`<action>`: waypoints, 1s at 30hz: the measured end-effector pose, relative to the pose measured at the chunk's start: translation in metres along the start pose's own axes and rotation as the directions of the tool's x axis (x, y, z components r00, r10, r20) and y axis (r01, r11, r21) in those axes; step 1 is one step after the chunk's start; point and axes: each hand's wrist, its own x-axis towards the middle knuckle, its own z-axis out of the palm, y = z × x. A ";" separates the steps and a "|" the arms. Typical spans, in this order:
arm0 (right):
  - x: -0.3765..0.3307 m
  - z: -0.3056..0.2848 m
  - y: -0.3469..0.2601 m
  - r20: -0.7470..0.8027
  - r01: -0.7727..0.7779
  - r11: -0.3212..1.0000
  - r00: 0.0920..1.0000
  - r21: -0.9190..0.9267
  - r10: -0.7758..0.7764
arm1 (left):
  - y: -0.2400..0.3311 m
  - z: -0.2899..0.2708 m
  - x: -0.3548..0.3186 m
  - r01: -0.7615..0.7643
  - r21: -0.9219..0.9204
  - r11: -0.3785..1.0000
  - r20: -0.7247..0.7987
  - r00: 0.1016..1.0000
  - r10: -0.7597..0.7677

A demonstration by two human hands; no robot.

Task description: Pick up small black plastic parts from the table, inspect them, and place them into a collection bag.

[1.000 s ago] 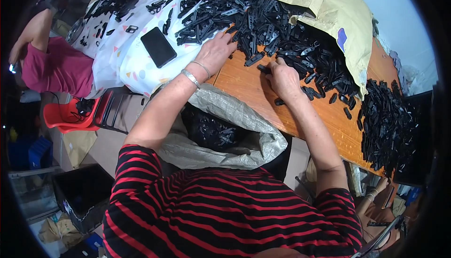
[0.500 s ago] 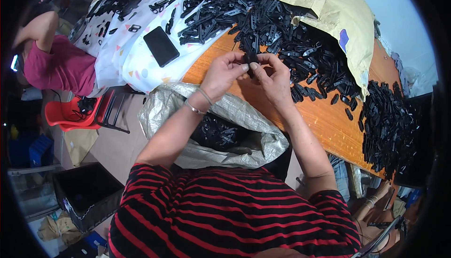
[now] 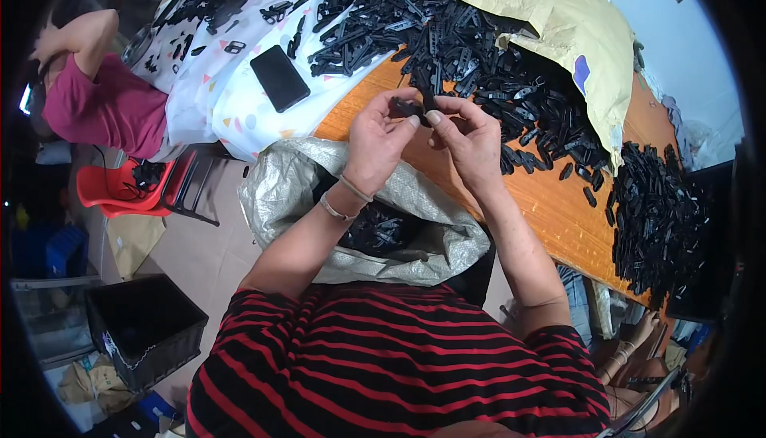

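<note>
Above the table's near edge my two hands are close together. Between the thumb and fingers of my left hand (image 3: 378, 141) is a small dark plastic piece (image 3: 407, 108). My right hand (image 3: 472, 144) pinches a longer black plastic part (image 3: 428, 100) at its lower end, thumb on top. The two pieces lie side by side; whether they touch I cannot tell. Just beyond my fingers spreads a heap of similar black plastic parts (image 3: 447, 47). Below my wrists a silvery woven sack (image 3: 279, 183) gapes, with black parts (image 3: 379, 229) inside.
A black smartphone (image 3: 279, 78) lies on a patterned white sheet (image 3: 231, 111) at the left. Brown paper (image 3: 590, 31) borders the heap, and another dense pile of black parts (image 3: 658, 215) covers the right end. A person in a maroon shirt (image 3: 108, 111) sits at left, near a red chair (image 3: 120, 187) and black crate (image 3: 148, 330).
My left hand has turned and drawn slightly apart from the right, so the dark piece in its fingers shows. The person at left has raised an arm a little.
</note>
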 end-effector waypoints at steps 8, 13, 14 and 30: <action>0.001 -0.002 -0.001 0.036 0.231 0.921 0.972 -0.313 -0.231 | 0.010 -0.003 0.000 0.083 0.020 0.996 0.032 0.996 -0.083; 0.000 0.001 -0.002 0.076 0.294 0.848 0.954 -0.441 -0.291 | 0.010 -0.008 0.000 0.079 0.060 0.995 0.030 0.996 -0.081; 0.000 0.002 -0.004 0.078 0.294 0.848 0.954 -0.441 -0.290 | 0.009 -0.010 0.000 0.056 0.099 0.993 0.052 0.997 -0.062; -0.004 0.016 -0.016 0.034 0.247 0.900 0.967 -0.360 -0.251 | 0.031 0.006 -0.017 -0.403 0.505 0.763 0.112 0.907 0.405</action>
